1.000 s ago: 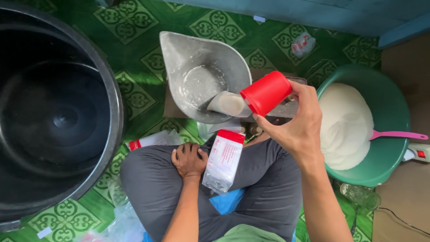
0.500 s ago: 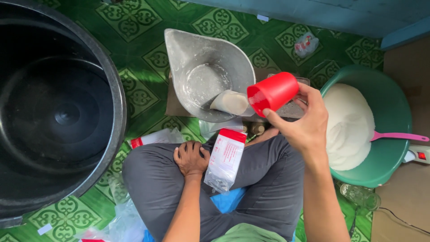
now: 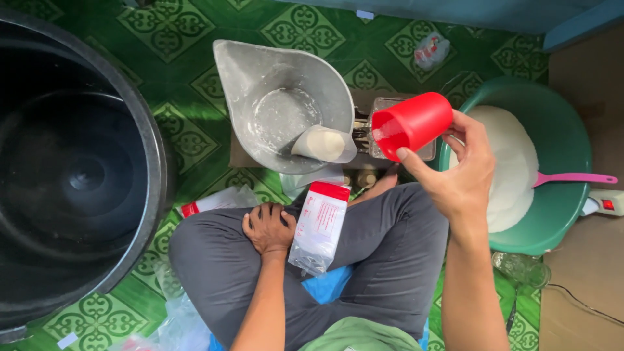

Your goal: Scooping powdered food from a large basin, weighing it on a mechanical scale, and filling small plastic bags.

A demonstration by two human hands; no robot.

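My right hand holds a red plastic cup tipped on its side, mouth toward the left, just right of a grey metal scale pan. A small clear bag of white powder lies at the pan's near edge. My left hand rests on my crossed leg and pinches the edge of an empty clear bag with a red header. A green basin heaped with white powder and a pink scoop sits to the right.
A large black tub fills the left side. The pan sits on a scale on a green patterned floor mat. More bags lie by my knee. A white power strip and glass jar are at the right.
My right hand has drawn the red cup rightward, away from the bag in the pan, and the cup is no longer pouring over it. The left hand stays put.
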